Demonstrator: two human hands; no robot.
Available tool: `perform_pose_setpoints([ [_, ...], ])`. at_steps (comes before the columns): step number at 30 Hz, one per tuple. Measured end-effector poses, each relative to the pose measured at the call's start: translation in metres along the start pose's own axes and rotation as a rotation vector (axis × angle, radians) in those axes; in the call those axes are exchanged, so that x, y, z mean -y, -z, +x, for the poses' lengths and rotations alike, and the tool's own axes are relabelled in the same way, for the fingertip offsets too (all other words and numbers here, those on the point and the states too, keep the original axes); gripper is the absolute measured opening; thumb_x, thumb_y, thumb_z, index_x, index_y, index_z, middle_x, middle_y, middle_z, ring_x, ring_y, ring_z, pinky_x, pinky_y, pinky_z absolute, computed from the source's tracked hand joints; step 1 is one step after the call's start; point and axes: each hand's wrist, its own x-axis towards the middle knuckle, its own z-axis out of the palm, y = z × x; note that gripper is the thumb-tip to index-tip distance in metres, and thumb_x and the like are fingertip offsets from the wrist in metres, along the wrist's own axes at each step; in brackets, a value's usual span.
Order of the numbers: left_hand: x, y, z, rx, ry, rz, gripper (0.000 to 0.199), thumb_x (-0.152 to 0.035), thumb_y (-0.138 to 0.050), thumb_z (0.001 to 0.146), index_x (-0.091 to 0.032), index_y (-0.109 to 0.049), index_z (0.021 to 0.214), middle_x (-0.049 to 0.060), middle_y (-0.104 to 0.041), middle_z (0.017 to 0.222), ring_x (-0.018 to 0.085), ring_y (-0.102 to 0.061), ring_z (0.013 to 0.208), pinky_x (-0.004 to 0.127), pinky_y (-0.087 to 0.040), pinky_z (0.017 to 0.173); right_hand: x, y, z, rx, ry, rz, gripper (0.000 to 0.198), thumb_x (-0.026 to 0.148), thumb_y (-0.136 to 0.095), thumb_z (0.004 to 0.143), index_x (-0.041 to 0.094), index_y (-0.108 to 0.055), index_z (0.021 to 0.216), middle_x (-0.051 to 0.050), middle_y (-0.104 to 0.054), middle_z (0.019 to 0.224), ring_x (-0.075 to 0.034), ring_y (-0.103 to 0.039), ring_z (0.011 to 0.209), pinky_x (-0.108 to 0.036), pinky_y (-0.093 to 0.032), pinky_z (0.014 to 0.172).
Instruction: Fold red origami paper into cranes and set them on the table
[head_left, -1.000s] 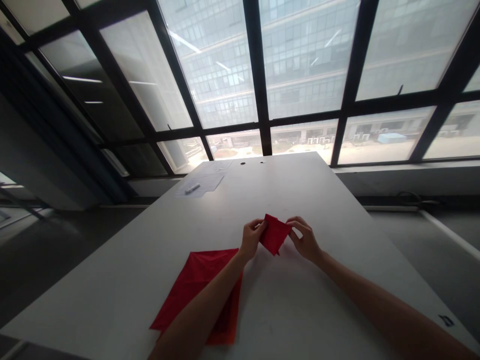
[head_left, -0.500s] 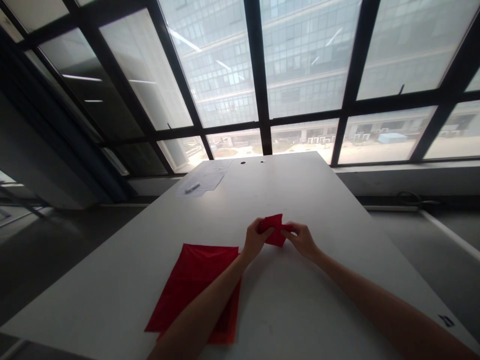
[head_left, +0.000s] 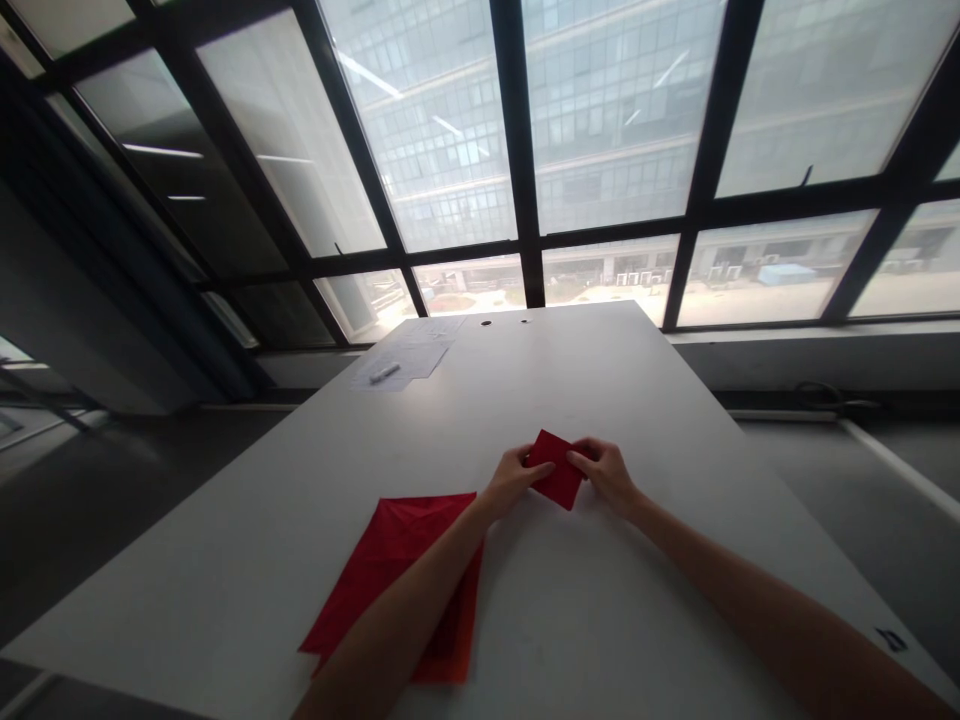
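Note:
A small folded square of red paper is held between my two hands, tilted with one corner pointing away from me. My left hand grips its left side, thumb on top and fingers behind. On the right edge, my right hand pinches it the same way. The fingertips under the paper are hidden. Nearer to me on the left lies a larger red sheet, creased near its far edge, with an orange-red sheet showing from under it. My left forearm covers part of both.
The white table stretches away toward large dark-framed windows. At its far left lie printed papers with a whitish marker-like object on them. Two small holes show near the far edge. A dark mark sits at the right edge.
The small red paper has turned and now shows a flat, smooth square face; before, it had a flap sticking out at my right hand. Both hands still hold it.

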Motion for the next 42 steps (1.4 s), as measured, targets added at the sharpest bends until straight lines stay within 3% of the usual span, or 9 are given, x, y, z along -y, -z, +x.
perform_pose_setpoints([
  [4,0.001,0.001,0.000,-0.013,0.016,-0.007,0.056,-0.044,-0.082,0.072,-0.010,-0.066,0.113,0.014,-0.072,0.105,0.026,-0.070,0.089,0.035,-0.058,0.077,0.001,-0.002,-0.002,0.070,-0.071,0.032,0.047,0.040,-0.076,0.072,0.016,-0.061,0.110,-0.005,-0.073,0.082,-0.019,-0.066,0.064,-0.027,-0.052,0.053],
  [15,0.001,0.004,0.003,0.079,0.089,-0.005,0.053,-0.044,-0.082,0.071,-0.011,-0.070,0.110,0.014,-0.072,0.103,0.023,-0.069,0.086,0.031,-0.055,0.075,0.001,0.003,-0.002,0.055,-0.001,-0.020,0.051,0.037,-0.073,0.075,0.016,-0.057,0.118,-0.003,-0.072,0.075,-0.020,-0.068,0.063,-0.029,-0.056,0.052],
  [19,0.009,0.004,0.006,-0.035,0.138,-0.069,0.047,-0.051,-0.078,0.072,-0.009,-0.074,0.094,0.013,-0.074,0.091,0.019,-0.067,0.073,0.028,-0.053,0.067,-0.002,0.005,-0.001,0.198,-0.020,-0.047,0.056,0.037,-0.074,0.075,0.019,-0.054,0.124,-0.001,-0.071,0.073,-0.018,-0.067,0.060,-0.026,-0.054,0.049],
  [26,0.021,0.002,0.011,-0.280,-0.039,-0.112,0.039,-0.048,-0.077,0.074,-0.011,-0.074,0.088,0.009,-0.073,0.084,0.017,-0.065,0.070,0.027,-0.054,0.064,-0.001,0.001,-0.002,0.204,-0.102,0.062,0.061,0.035,-0.077,0.072,0.019,-0.051,0.124,-0.007,-0.075,0.093,-0.023,-0.073,0.079,-0.035,-0.061,0.066],
  [31,0.015,0.003,0.009,-0.350,-0.211,0.229,0.035,-0.036,-0.065,0.086,-0.014,-0.067,0.112,0.013,-0.072,0.104,0.025,-0.068,0.094,0.040,-0.057,0.082,-0.003,0.005,0.003,0.083,-0.038,-0.046,0.051,0.034,-0.071,0.076,0.016,-0.053,0.120,-0.006,-0.075,0.082,-0.023,-0.071,0.071,-0.031,-0.057,0.059],
  [33,0.011,0.003,0.006,-0.303,-0.396,0.512,0.037,-0.027,-0.056,0.091,-0.020,-0.060,0.128,0.012,-0.063,0.128,0.025,-0.060,0.117,0.043,-0.050,0.100,-0.006,0.008,0.006,0.103,-0.002,-0.150,0.054,0.032,-0.069,0.076,0.015,-0.052,0.124,-0.004,-0.074,0.078,-0.021,-0.069,0.066,-0.028,-0.053,0.055],
  [35,0.009,0.002,0.003,-0.129,-0.517,0.780,0.042,-0.022,-0.047,0.095,-0.026,-0.054,0.136,0.007,-0.052,0.144,0.022,-0.047,0.134,0.043,-0.037,0.114,-0.010,0.011,0.008,0.139,0.040,-0.250,0.057,0.029,-0.066,0.077,0.015,-0.050,0.130,-0.002,-0.073,0.075,-0.019,-0.067,0.063,-0.026,-0.051,0.054],
  [38,0.013,-0.001,0.000,0.172,-0.475,1.062,0.051,-0.027,-0.045,0.097,-0.026,-0.039,0.148,0.007,-0.040,0.153,0.021,-0.035,0.143,0.044,-0.024,0.121,-0.011,0.013,0.007,0.160,0.104,-0.476,0.060,0.025,-0.061,0.080,0.017,-0.046,0.138,-0.001,-0.071,0.075,-0.018,-0.065,0.065,-0.029,-0.051,0.061],
  [42,0.020,-0.001,-0.003,0.290,-0.348,1.242,0.066,-0.046,-0.044,0.097,-0.023,-0.021,0.155,0.010,-0.025,0.159,0.023,-0.023,0.148,0.047,-0.016,0.122,-0.006,0.011,0.001,0.090,0.238,-0.973,0.043,0.026,-0.055,0.088,0.018,-0.057,0.130,-0.011,-0.070,0.108,-0.025,-0.063,0.102,-0.037,-0.048,0.092],
])
